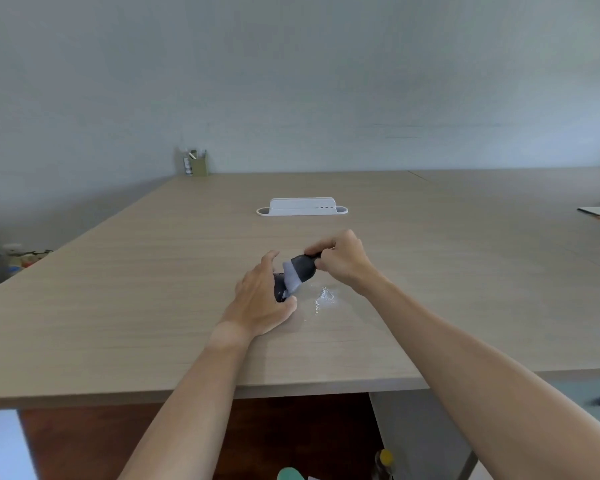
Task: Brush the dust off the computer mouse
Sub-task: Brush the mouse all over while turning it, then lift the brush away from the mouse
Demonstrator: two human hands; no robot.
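Mid-brushing, I'd say: L hand (262,299) cupped round the mouse (278,289) at desk (153,271) centre, R hand (340,259) pinching the brush (300,270), bristles on mouse. Dust (324,297) lies just beside. Next: sweep w/ light strokes toward that pile, keep mouse pinned.

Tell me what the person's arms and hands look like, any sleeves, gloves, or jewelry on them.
Both forearms are bare up to the bottom edge of the picture, with no sleeves in view. The left hand and the right hand wear no gloves. No watch, bracelet or ring shows on either wrist or on the visible fingers, though some fingers are curled out of sight.
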